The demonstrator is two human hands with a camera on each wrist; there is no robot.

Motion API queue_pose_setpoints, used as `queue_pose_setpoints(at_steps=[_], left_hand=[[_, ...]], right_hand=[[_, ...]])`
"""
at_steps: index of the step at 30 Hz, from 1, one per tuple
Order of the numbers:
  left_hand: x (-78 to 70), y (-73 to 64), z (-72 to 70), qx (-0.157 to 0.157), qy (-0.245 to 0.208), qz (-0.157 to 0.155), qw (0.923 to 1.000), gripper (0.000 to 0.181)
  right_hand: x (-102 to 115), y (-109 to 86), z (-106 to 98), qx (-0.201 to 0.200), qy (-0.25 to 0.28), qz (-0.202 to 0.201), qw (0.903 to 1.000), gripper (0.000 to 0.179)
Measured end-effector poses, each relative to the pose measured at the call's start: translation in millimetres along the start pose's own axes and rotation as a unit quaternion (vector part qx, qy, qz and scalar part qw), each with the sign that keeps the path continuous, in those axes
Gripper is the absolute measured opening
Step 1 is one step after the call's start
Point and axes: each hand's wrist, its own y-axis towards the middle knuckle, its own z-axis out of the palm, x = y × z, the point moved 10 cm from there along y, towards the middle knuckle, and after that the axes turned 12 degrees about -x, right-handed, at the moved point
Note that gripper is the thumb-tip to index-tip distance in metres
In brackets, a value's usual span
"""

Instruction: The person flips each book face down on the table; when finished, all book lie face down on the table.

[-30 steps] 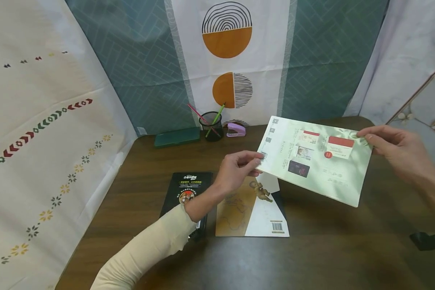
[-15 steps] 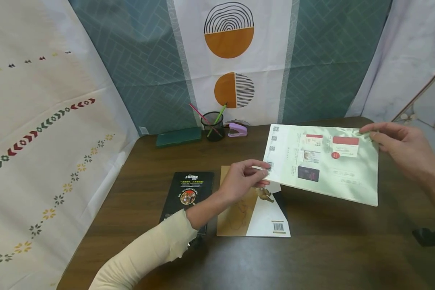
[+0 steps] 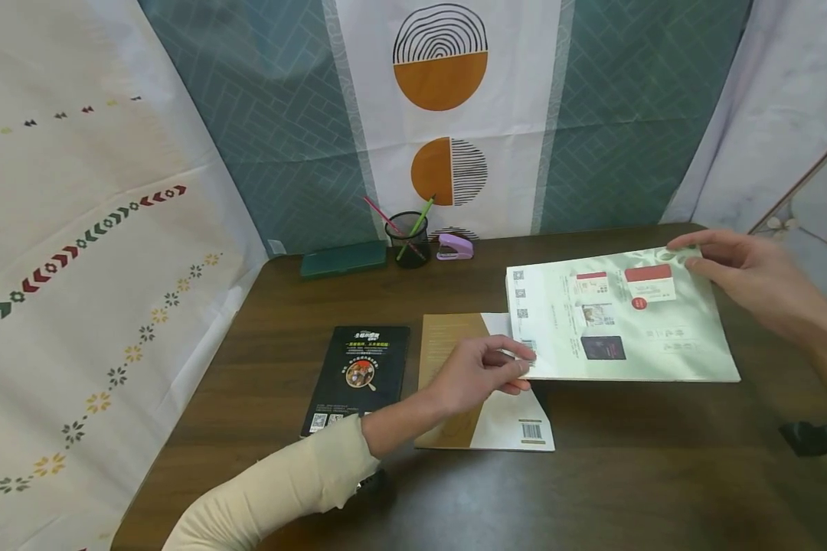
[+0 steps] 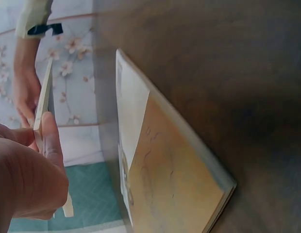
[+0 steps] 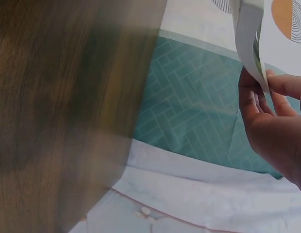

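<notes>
Currently, the pale green softcover book is in both hands, raised off the wooden bench. The left hand pinches it at its seven-o'clock corner, thumb and fingers clamped on the edge; the right hand grips its one-o'clock corner likewise, and in the right wrist view a small gap shows between the leaves there.

Taking the brown-and-white book as the clock's centre, with twelve at the far side, the held one hangs toward two o'clock. In the head view its near-left corner covers part of the brown-and-white cover. At nine o'clock lies the black book, flat and just beside the centre one.

As I judge it, the lifting is done and the setting down is not; two books lie side by side on the bench, unstacked. Whether they need more handling I cannot tell.

Of containers, a black mesh pen cup stands upright at eleven o'clock, with a red pencil and a green pencil leaning in it. Beside it, toward ten, sits a flat dark green case, its contents hidden.
</notes>
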Motion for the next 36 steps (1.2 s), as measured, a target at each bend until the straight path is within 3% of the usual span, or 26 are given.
queue_pose_setpoints(at_steps=[8,17,27,36], left_hand=[[8.9,-10.3,21.4,0.039,-0.014,-0.004,0.9991,0.016],[23.6,-20.8,50.0,0.062,-0.055,-0.045,0.9956,0.011],[35.3,-27.2,82.4,0.071,-0.091,-0.079,0.9902,0.010],[49.8,-31.0,100.4,0.066,-0.137,-0.123,0.9807,0.013]], right_hand=[[7,6.2,16,0.030,0.000,-0.021,0.9993,0.038],[6,13.6,29,0.034,-0.052,-0.030,0.9976,0.042],[5,19.4,47,0.036,-0.047,-0.050,0.9970,0.041],[6,23.4,61,0.011,-0.052,-0.049,0.9974,0.038]])
